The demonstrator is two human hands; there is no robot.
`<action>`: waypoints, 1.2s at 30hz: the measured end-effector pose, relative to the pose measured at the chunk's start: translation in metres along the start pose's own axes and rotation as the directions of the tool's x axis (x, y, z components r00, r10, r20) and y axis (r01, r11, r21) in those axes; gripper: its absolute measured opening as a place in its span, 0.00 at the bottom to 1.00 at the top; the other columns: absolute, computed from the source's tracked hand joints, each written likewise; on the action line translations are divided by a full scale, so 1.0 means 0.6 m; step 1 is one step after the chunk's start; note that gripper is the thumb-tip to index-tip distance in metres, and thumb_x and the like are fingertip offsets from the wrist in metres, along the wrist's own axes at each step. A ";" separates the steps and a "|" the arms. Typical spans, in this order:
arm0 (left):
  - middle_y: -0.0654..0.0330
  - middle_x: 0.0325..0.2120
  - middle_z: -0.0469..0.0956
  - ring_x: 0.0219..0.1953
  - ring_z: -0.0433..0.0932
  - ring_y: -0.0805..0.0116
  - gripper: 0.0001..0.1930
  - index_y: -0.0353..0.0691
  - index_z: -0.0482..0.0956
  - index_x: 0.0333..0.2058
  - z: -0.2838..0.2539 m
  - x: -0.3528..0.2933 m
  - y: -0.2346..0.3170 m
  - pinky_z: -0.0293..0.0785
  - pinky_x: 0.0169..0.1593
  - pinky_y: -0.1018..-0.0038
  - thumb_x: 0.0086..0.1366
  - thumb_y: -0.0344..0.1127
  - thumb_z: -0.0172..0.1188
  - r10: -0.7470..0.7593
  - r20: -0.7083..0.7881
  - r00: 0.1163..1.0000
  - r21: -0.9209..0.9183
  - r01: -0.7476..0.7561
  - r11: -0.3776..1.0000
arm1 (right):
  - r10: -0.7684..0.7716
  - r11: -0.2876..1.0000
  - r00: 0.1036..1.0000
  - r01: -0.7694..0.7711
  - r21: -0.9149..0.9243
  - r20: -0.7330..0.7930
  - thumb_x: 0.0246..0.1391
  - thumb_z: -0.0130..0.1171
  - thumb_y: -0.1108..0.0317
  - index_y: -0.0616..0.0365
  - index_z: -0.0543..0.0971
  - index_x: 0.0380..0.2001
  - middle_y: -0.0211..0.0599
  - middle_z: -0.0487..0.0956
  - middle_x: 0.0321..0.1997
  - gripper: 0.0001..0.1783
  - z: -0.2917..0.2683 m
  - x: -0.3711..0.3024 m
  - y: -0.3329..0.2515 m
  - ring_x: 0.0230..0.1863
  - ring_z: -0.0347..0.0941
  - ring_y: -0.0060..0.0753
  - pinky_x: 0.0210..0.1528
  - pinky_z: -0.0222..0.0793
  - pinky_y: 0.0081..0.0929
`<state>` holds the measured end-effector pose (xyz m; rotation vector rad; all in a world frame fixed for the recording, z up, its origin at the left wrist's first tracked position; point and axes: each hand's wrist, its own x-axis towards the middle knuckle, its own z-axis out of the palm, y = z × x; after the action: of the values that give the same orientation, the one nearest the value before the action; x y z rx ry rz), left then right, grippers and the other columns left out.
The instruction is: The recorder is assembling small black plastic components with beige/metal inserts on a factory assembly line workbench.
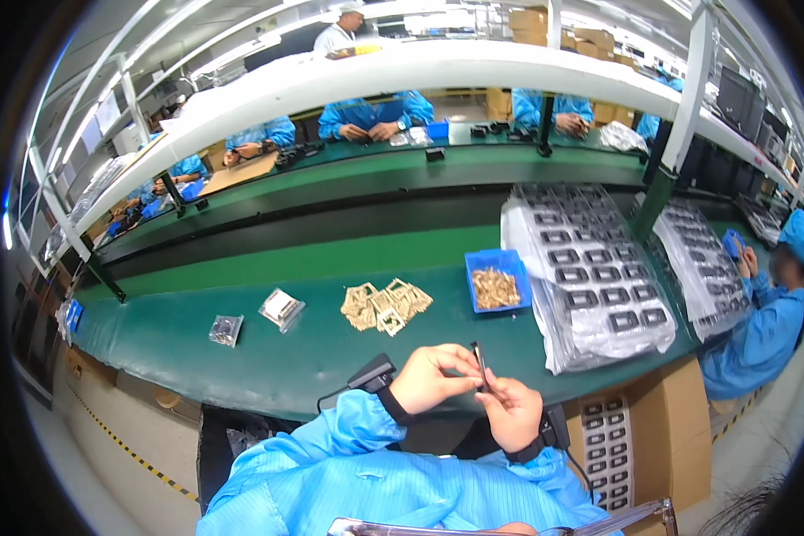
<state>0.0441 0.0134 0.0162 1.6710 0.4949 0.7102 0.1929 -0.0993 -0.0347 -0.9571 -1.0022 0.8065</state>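
Just over the near edge of the green table, both my hands pinch a thin black part (pixel 480 364), seen nearly edge-on. My left hand (pixel 432 379) grips it from the left, fingers and thumb closed. From the lower right, my right hand (pixel 515 413) holds its lower end between thumb and fingers. Beyond my hands lies a loose pile of flat beige pieces (pixel 386 305). To the right of that pile, a blue bin (pixel 470 284) holds many small brass-coloured parts. Further right, stacked clear trays (pixel 598 332) carry rows of black rectangular parts.
Two small clear bags (pixel 226 330) (pixel 281 309) lie on the table (pixel 152 335) at left. A white shelf (pixel 402 70) spans overhead, with a post (pixel 659 201) at right. An open cardboard box (pixel 679 429) stands low right. Co-workers sit opposite and at far right.
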 end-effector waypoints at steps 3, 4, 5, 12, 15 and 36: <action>0.58 0.37 0.81 0.40 0.80 0.70 0.05 0.34 0.87 0.33 0.001 0.004 -0.003 0.76 0.47 0.74 0.56 0.23 0.69 -0.016 0.006 1.000 -0.017 0.016 1.000 | 0.004 1.000 1.000 -0.004 0.017 -0.018 0.54 0.58 0.89 0.67 0.80 0.49 0.39 0.83 0.45 0.19 -0.002 0.003 0.004 0.46 0.78 0.23 0.48 0.77 0.20; 0.59 0.37 0.81 0.40 0.79 0.70 0.05 0.34 0.87 0.33 0.001 0.003 -0.003 0.76 0.46 0.75 0.56 0.23 0.69 -0.021 0.005 1.000 -0.017 0.021 1.000 | 0.020 1.000 1.000 -0.020 0.012 -0.011 0.54 0.58 0.89 0.68 0.80 0.49 0.40 0.83 0.45 0.19 -0.003 0.002 0.006 0.46 0.79 0.24 0.48 0.77 0.21; 0.59 0.36 0.80 0.40 0.79 0.70 0.05 0.33 0.86 0.33 0.003 0.004 0.000 0.76 0.46 0.75 0.56 0.22 0.69 -0.024 0.009 1.000 -0.019 0.024 1.000 | -0.001 1.000 1.000 0.001 0.006 -0.002 0.54 0.58 0.89 0.68 0.80 0.49 0.41 0.82 0.46 0.19 -0.005 0.002 0.005 0.47 0.79 0.25 0.49 0.78 0.22; 0.61 0.35 0.80 0.37 0.79 0.73 0.05 0.33 0.85 0.31 0.026 0.002 0.011 0.76 0.38 0.78 0.54 0.23 0.69 0.024 -0.070 0.997 0.074 -0.019 0.997 | -0.053 0.996 0.998 0.051 0.069 0.024 0.55 0.56 0.89 0.67 0.79 0.51 0.42 0.81 0.47 0.20 -0.019 -0.005 0.006 0.48 0.79 0.28 0.50 0.79 0.24; 0.61 0.35 0.79 0.37 0.79 0.74 0.05 0.35 0.85 0.31 0.038 0.004 0.020 0.77 0.36 0.79 0.54 0.24 0.69 0.037 -0.098 0.995 0.112 -0.025 0.993 | 0.002 0.992 1.000 -0.003 0.126 0.013 0.55 0.56 0.90 0.67 0.78 0.52 0.43 0.81 0.48 0.21 -0.022 -0.010 0.005 0.49 0.79 0.30 0.51 0.79 0.26; 0.49 0.32 0.78 0.36 0.79 0.48 0.04 0.35 0.75 0.34 -0.025 0.187 -0.034 0.75 0.39 0.62 0.61 0.26 0.59 0.424 -0.132 0.896 0.777 -0.172 0.606 | 0.297 0.911 0.937 -0.220 0.348 -0.183 0.62 0.53 0.82 0.65 0.70 0.59 0.48 0.78 0.56 0.22 -0.073 -0.010 0.019 0.53 0.79 0.42 0.49 0.77 0.24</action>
<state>0.1160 0.1029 0.0193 2.4952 0.8144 1.1296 0.2307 -0.1125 -0.0569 -0.8844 -0.5215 1.0202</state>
